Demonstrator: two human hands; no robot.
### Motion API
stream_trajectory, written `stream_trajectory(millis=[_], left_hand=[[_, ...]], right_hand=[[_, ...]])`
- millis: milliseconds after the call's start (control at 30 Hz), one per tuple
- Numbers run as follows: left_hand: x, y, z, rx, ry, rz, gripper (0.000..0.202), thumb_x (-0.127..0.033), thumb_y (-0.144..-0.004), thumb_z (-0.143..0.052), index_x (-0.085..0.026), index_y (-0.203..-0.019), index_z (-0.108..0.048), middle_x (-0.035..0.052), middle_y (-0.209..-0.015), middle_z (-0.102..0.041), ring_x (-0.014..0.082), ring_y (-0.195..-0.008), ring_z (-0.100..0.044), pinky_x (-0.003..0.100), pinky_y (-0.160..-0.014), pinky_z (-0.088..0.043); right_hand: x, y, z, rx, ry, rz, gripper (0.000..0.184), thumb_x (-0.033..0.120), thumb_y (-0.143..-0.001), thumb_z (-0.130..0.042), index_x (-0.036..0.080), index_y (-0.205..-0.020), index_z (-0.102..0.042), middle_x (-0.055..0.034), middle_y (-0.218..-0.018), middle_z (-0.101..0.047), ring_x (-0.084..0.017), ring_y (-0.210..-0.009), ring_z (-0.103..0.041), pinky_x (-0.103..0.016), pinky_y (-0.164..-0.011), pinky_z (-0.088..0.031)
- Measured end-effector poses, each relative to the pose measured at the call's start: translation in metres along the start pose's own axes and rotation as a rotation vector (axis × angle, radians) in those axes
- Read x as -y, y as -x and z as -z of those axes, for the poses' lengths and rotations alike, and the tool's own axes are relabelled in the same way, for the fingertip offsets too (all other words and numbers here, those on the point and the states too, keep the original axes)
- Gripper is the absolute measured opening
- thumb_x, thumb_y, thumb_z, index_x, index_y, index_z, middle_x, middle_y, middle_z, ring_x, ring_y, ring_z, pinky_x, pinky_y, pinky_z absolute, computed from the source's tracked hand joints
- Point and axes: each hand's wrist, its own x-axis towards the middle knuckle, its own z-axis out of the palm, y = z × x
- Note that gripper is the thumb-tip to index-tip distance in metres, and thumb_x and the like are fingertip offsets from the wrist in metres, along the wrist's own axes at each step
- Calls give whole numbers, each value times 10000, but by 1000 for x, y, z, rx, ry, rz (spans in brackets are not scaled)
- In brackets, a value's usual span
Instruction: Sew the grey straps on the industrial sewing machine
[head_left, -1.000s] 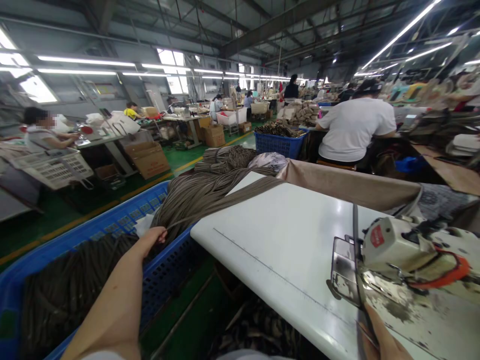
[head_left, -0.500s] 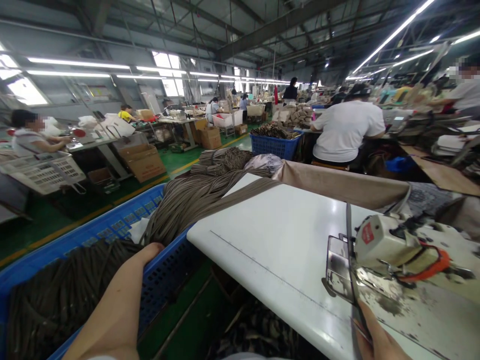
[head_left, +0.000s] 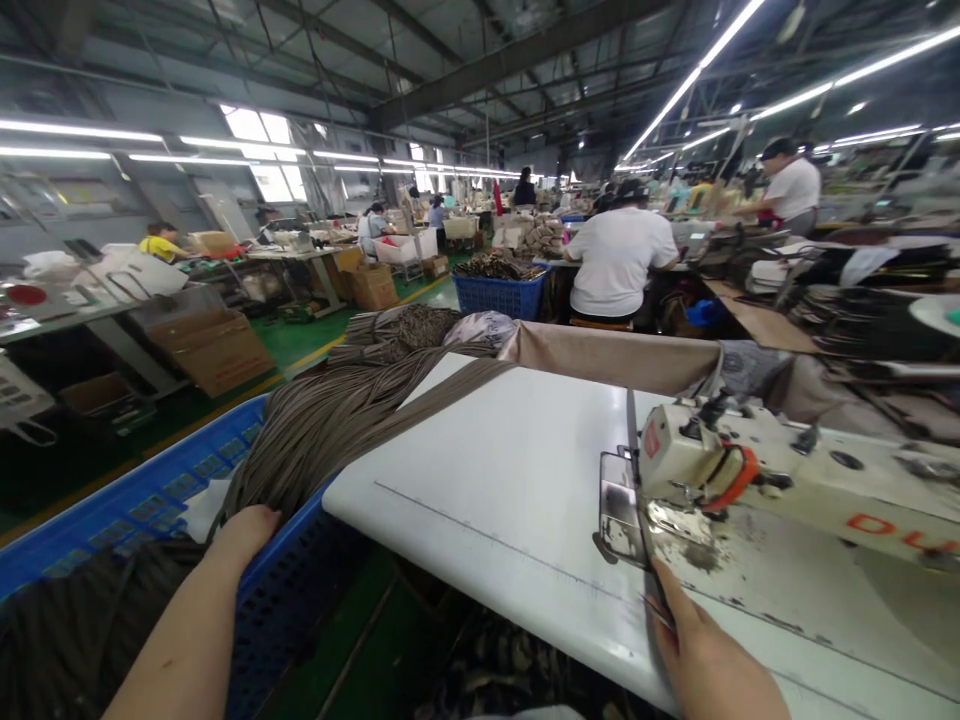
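My right hand (head_left: pixel 701 640) is closed at the near side of the sewing machine (head_left: pixel 712 455). Its fingers pinch a narrow dark strip (head_left: pixel 646 535), which runs along the metal plate and past the needle area. A thin dark metal tool (head_left: pixel 660 608), its kind unclear, shows in the same hand. Out on the left, my left hand (head_left: pixel 251 530) reaches into a blue plastic basket (head_left: pixel 262 640), against a long bundle of grey-brown strips (head_left: pixel 330 410). Its fingers are hidden among the strips and behind the rim.
The white machine table (head_left: pixel 480 470) has a ruled line near its front edge. A fabric-lined bin (head_left: pixel 615 350) stands behind it. Farther off are another blue basket (head_left: pixel 499 292), a seated person in a white shirt (head_left: pixel 622 255) and cardboard boxes (head_left: pixel 214 350).
The view has turned to the right, so everything sits farther left and more of the machine shows. Both hands keep much the same places on the basket and the strip.
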Motion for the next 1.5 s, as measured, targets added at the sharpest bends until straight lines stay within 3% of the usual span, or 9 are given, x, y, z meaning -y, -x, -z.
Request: stream_trajectory(millis=[100, 233, 467, 600, 667, 800, 1000, 1267, 1500], left_hand=[[-39, -2, -3, -170, -78, -60, 335, -438, -854, -442, -223, -614, -532, 193, -798, -644, 445, -1018, -646, 577, -987, -483], [-126, 14, -30, -399, 2, -382, 217, -328, -886, -437, -193, -909, -606, 153, -1072, -644, 328, -1180, -578, 440, -1103, -454], [-292, 110, -134, -66, 332, -1021, 278, -261, -975, -426, -197, -1140, -640, 125, -1244, -642, 260, -1216, -593, 432, -1148, -459], [-359, 172, -179, 125, 328, -1334, 381, -226, -989, -498, -200, -1358, -588, 120, -1436, -581, 254, -1375, -514, 446, -1214, -408], [-382, 194, -192, 148, 295, -1418, 456, -226, -971, -557, -194, -1426, -541, 131, -1483, -549, 286, -1434, -460, 487, -1231, -382], [-406, 218, -205, 114, 265, -1461, 481, -195, -973, -535, -171, -1453, -519, 162, -1493, -542, 310, -1470, -424, 534, -1234, -351], [-401, 228, -205, 46, 174, -1538, 449, -107, -1000, -425, -163, -1424, -561, 116, -1479, -576, 257, -1438, -476, 479, -1264, -295], [-402, 233, -200, -57, 33, -1510, 466, -344, -1076, -416, -101, -1464, -508, 113, -1568, -480, 267, -1504, -375, 445, -1266, -281], [-400, 231, -202, -40, 97, -1513, 389, -152, -1015, -457, -138, -1375, -604, 76, -1472, -590, 213, -1408, -504, 382, -1254, -303]], right_hand=[[6, 1, 5, 14, 60, -2, 499, 289, -1029, -385, 193, -1504, -506, -86, -1014, -799, -236, -732, -771, -323, -619, -599], [15, 3, 18, 49, 92, -22, 522, 222, -989, -467, 192, -1511, -485, -78, -1017, -792, -220, -795, -770, -291, -679, -586], [25, 4, 32, 104, 71, -76, 545, 189, -982, -490, 180, -1526, -447, -91, -1077, -776, -216, -836, -756, -289, -683, -562], [27, 5, 34, 118, 59, -85, 533, 204, -1001, -480, 166, -1531, -438, -100, -1102, -773, -217, -864, -758, -286, -709, -555], [27, 6, 35, 108, 34, -76, 513, 221, -1024, -446, 154, -1532, -433, -113, -1127, -767, -221, -872, -757, -294, -715, -556], [25, 9, 37, 94, -47, -58, 502, 249, -1030, -433, 144, -1521, -445, -119, -1177, -752, -233, -910, -752, -311, -760, -562], [2, 14, 41, 23, -262, -108, 439, 269, -1014, -429, 226, -1432, -559, -62, -1090, -779, -207, -873, -749, -283, -751, -541], [-31, 12, 23, -142, -101, -160, 369, 222, -940, -481, 207, -1252, -677, -58, -994, -781, -211, -821, -722, -293, -694, -482], [-30, 18, 15, -237, -72, -97, 343, 154, -883, -508, 209, -1174, -683, -37, -1002, -771, -207, -837, -703, -294, -723, -456]])
